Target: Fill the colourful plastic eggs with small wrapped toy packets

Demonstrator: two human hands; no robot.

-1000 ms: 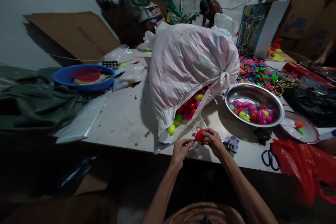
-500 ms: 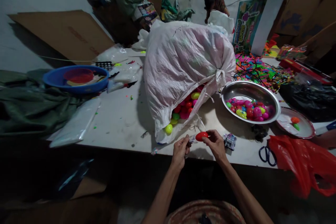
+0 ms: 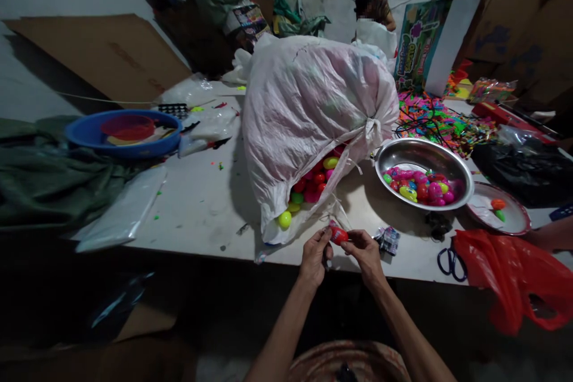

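Observation:
A red plastic egg (image 3: 339, 236) is held between my two hands above the table's front edge. Small printing now shows on its side, seemingly from the clear film that was in my left fingers. My left hand (image 3: 314, 256) pinches the egg's left end. On the other end, the thumb and fingers of my right hand (image 3: 366, 255) are closed. Just behind, a big white woven sack (image 3: 308, 95) gapes at its lower corner, showing several bright plastic eggs, with a yellow egg (image 3: 284, 219) at the opening. Small printed sleeves (image 3: 388, 241) lie right of my right hand.
At right stand a steel bowl (image 3: 461, 170) of colourful eggs and a plate (image 3: 521, 224) with two eggs. Blue-handled scissors (image 3: 452, 264) and a red plastic bag (image 3: 501, 274) lie by the front edge. A blue basin (image 3: 80, 140) is at left. Another person (image 3: 380, 9) sits behind the sack.
The red egg has moved slightly left and down, against my left fingers, and printing now shows on it. My hands have come closer together. The view has shifted a little.

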